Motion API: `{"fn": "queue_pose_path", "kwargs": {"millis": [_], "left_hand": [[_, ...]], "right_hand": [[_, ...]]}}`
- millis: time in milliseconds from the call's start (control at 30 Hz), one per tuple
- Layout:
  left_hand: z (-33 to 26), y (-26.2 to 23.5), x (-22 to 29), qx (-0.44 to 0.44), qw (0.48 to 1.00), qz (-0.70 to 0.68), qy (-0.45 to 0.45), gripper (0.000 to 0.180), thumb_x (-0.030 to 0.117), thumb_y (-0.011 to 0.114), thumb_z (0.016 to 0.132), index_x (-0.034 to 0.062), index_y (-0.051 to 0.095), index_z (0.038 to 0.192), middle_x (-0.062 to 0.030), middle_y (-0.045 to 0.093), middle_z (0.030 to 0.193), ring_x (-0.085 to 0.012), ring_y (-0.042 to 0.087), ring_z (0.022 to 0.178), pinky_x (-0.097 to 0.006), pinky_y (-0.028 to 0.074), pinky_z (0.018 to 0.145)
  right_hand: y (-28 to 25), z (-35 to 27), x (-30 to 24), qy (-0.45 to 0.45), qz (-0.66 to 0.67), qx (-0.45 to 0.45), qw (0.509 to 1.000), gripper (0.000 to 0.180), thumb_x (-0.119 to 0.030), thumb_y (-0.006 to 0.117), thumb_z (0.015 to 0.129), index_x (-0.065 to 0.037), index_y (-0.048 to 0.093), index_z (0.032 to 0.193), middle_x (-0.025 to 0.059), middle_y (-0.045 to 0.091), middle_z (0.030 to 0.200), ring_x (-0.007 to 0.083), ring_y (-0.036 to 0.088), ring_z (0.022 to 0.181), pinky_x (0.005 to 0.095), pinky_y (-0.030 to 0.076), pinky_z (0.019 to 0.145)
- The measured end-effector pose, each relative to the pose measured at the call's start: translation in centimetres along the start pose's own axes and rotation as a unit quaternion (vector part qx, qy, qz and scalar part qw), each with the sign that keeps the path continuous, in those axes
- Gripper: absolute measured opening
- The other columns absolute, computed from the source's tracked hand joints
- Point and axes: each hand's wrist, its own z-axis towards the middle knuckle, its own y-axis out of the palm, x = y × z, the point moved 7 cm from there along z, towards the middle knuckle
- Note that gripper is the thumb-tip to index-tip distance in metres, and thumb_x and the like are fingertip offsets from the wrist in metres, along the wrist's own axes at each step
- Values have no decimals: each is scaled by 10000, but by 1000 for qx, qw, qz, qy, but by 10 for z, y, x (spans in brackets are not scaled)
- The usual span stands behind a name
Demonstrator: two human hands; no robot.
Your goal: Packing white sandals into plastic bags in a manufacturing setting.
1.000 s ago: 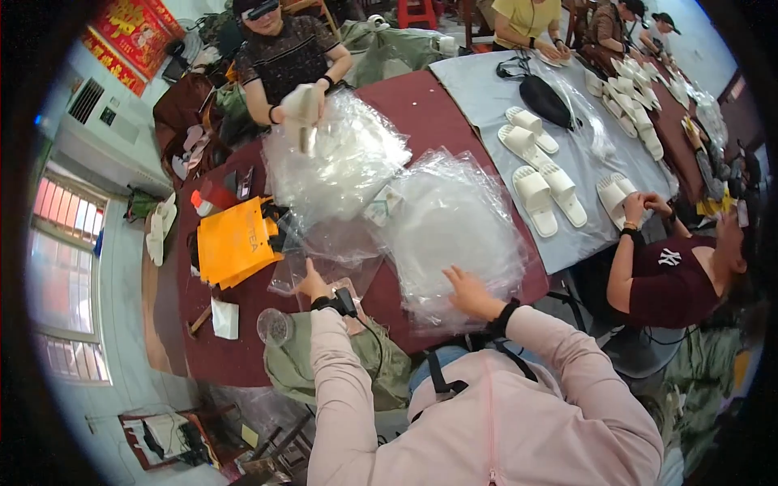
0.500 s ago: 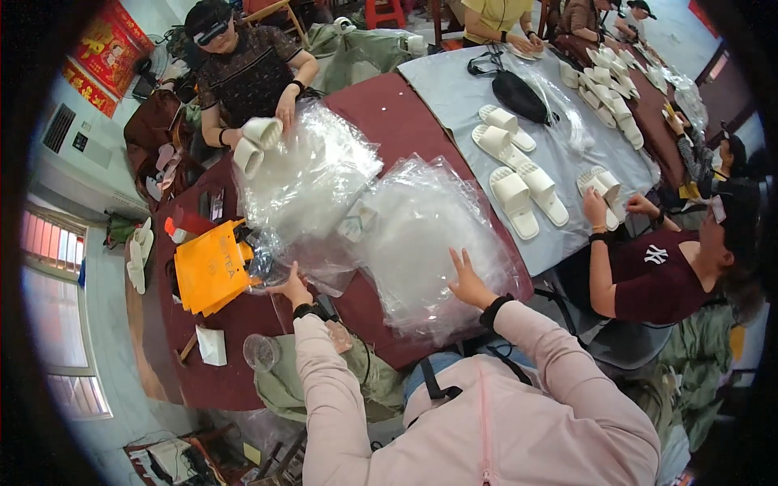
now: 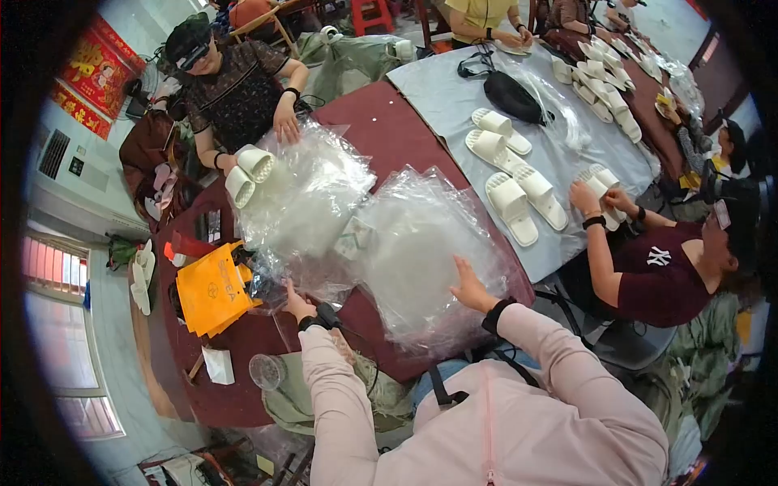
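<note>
A pile of clear plastic bags point(image 3: 413, 259) lies on the dark red tablecloth in front of me. My right hand point(image 3: 472, 287) is over the right side of this pile, empty, with its fingers apart. My left hand point(image 3: 298, 303) hovers left of the pile, its fingers stretched out and holding nothing that I can see. Close to it is the orange bag point(image 3: 212, 296), beside crumpled clear plastic. A second heap of clear bags point(image 3: 308, 194) lies farther off, touching the first. Across the table, a person's hand holds a pair of white slippers point(image 3: 250, 174) at that heap.
Several white slippers point(image 3: 527, 194) stand on the pale sheet point(image 3: 454, 85) to the right, where another person handles a pair. A black pouch point(image 3: 512, 97) lies farther back. Near my left forearm are a clear plastic cup point(image 3: 267, 372) and a white packet point(image 3: 218, 366).
My left hand has dropped slightly and its fingers have drawn closer together. My right hand's fingers have come closer too. The person across has shifted the slippers a little lower and left.
</note>
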Motion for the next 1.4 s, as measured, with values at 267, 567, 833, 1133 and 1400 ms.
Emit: {"fn": "queue_pose_path", "kwargs": {"millis": [267, 567, 833, 1133, 1400], "left_hand": [[27, 0, -2, -127, 987, 54, 81, 316, 258, 627, 772, 70, 552, 1014, -45, 544, 999, -208, 506, 939, -340, 394, 790], [-2, 45, 4, -335, 938, 26, 86, 316, 161, 519, 819, 76, 542, 1123, -62, 563, 1040, -212, 507, 978, -383, 389, 861], [-97, 121, 44, -276, 858, 257, 349, 322, 77, 579, 844, -26, 541, 1147, -73, 586, 1066, -135, 534, 968, -256, 412, 838], [-291, 155, -64, -420, 464, 498, 600, 277, 76, 502, 732, 34, 608, 985, -147, 614, 925, -298, 581, 905, -407, 454, 800], [-320, 145, -161, -344, 285, 666, 597, 256, 155, 519, 780, 42, 614, 989, -155, 503, 1229, -375, 456, 1138, -620, 301, 929]], "right_hand": [[1, 3, 0, 17, 36, -13, 999, 840, -106, 602, 756, -102, 82, 1416, 266, 184, 1409, 395, 201, 1313, 401, 273, 1046], [3, 4, 12, 25, 2, -8, 1000, 836, -124, 602, 754, -90, 89, 1414, 258, 195, 1407, 381, 202, 1316, 399, 249, 1060], [6, 9, 25, -20, -51, 21, 998, 835, -149, 571, 785, -80, 32, 1419, 256, 151, 1430, 394, 294, 1272, 397, 299, 1029], [-1, 15, 33, 17, 84, 45, 995, 808, -148, 586, 790, -38, 81, 1411, 216, 303, 1392, 341, 366, 1245, 357, 313, 1019], [-16, 26, 67, 77, 535, -136, 830, 665, -460, 469, 875, -43, 285, 1361, 125, 445, 1279, 247, 513, 1046, 351, 410, 896]]}}
